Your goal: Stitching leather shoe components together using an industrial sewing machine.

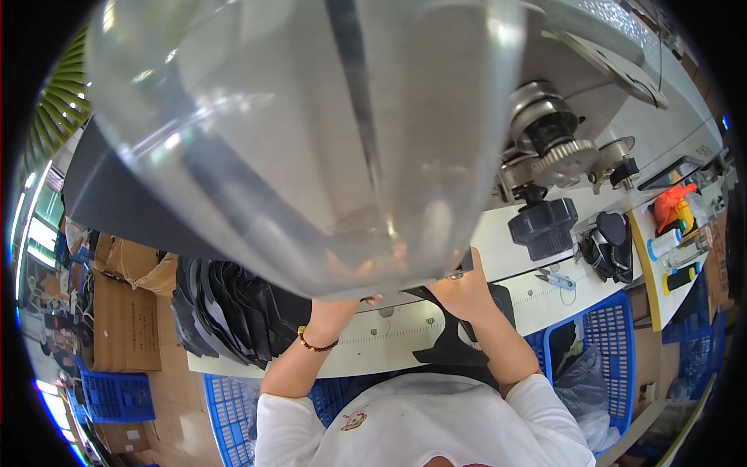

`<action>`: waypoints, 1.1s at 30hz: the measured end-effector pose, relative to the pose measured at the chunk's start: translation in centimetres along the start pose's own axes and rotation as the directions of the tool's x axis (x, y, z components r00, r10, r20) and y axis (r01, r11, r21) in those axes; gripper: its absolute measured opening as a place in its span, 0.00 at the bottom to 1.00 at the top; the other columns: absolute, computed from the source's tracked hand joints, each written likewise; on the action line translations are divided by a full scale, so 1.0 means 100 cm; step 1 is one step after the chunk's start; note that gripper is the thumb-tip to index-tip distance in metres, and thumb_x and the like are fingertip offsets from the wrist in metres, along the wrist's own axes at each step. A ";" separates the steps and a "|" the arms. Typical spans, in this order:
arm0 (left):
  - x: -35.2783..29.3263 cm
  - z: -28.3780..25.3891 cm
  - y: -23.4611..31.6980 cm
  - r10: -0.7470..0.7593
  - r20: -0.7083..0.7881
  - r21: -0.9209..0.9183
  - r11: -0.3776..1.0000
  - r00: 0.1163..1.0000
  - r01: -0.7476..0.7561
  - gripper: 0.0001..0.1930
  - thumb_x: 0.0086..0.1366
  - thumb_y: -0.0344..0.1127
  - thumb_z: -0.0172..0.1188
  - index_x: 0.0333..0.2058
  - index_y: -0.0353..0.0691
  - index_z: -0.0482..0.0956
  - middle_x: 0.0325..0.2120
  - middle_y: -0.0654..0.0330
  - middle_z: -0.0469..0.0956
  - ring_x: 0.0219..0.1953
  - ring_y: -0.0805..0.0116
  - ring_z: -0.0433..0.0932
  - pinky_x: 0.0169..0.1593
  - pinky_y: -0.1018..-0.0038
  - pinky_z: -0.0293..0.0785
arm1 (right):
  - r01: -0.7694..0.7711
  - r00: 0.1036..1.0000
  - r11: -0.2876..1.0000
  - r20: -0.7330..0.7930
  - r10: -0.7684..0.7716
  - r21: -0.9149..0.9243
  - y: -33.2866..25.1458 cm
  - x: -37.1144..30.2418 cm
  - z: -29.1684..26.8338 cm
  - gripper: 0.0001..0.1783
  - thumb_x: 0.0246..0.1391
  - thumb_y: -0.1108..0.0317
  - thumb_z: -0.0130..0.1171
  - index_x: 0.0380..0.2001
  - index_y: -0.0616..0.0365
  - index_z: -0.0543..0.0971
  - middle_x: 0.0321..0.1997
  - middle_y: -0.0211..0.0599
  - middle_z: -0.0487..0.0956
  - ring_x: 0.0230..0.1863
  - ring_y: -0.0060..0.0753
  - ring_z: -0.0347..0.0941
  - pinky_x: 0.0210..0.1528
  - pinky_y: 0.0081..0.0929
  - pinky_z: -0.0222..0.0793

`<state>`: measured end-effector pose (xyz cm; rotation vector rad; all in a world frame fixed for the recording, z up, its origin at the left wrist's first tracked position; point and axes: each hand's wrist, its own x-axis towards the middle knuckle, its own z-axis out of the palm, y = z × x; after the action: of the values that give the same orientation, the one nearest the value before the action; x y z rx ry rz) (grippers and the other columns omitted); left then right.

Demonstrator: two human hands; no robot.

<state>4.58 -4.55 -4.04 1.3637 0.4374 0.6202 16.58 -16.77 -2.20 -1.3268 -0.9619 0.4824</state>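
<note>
A clear, curved plastic shield (311, 156) fills the upper middle and covers much of my hands. My left hand (331, 313) reaches up under its lower rim; the fingers are mostly hidden, with only a bit of fingertip showing. My right hand (457, 292) is beside the shield's lower right edge, its fingers behind the rim. A cut black fabric piece (447, 342) lies on the white table by my right wrist and runs up to that hand. Whether either hand grips it cannot be made out.
Right of the shield is a sewing machine's tension dial (564, 159) and black knob (542, 226). Stacked black fabric pieces (226, 311) lie left on the white table (381, 335). Blue thread snips (554, 279), thread spools (679, 279) and blue baskets (615, 335) are right; cardboard boxes (128, 323) left.
</note>
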 end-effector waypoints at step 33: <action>0.027 -0.021 -0.039 0.313 -0.020 0.517 0.816 0.950 -0.258 0.02 0.52 0.23 0.51 0.23 0.30 0.72 0.16 0.60 0.72 0.14 0.77 0.69 0.16 0.85 0.65 | 0.154 0.976 0.972 -0.127 -0.178 -0.179 0.004 0.013 -0.005 0.05 0.38 0.70 0.57 0.20 0.61 0.76 0.11 0.30 0.69 0.14 0.15 0.57 0.16 0.16 0.52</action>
<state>5.97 -1.60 -8.04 1.9354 0.5068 0.8672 17.77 -15.90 -2.16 -1.3975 -1.0017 0.1783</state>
